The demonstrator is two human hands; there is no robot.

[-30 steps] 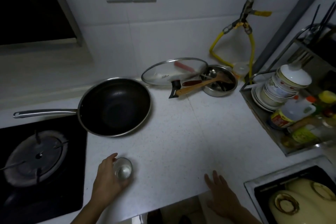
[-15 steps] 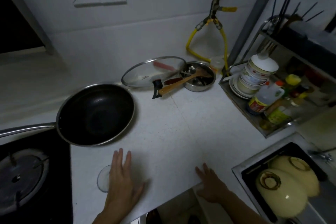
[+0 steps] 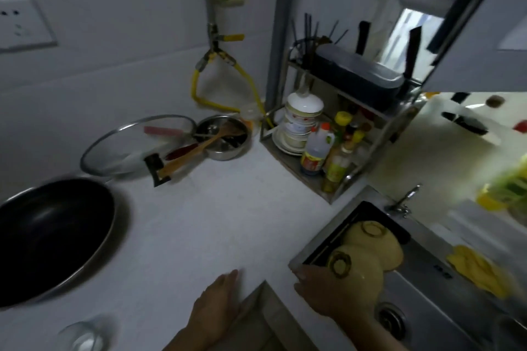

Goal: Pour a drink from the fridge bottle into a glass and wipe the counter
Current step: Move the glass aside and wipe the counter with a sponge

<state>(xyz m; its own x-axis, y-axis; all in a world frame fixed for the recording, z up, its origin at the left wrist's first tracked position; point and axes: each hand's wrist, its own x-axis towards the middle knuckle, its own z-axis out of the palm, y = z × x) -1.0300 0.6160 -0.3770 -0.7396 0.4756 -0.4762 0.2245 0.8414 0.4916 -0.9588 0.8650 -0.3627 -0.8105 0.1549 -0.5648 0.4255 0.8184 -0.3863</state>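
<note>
Head view: clear round drinking glass stands alone at the white speckled bench front edge; left hand lies flat, grip spread, empty; right hand grip spread at the steel sink rim.

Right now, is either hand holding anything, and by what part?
Nothing is held. The left hand lies flat on the counter, away from the glass; the right hand rests at the sink edge.
</note>
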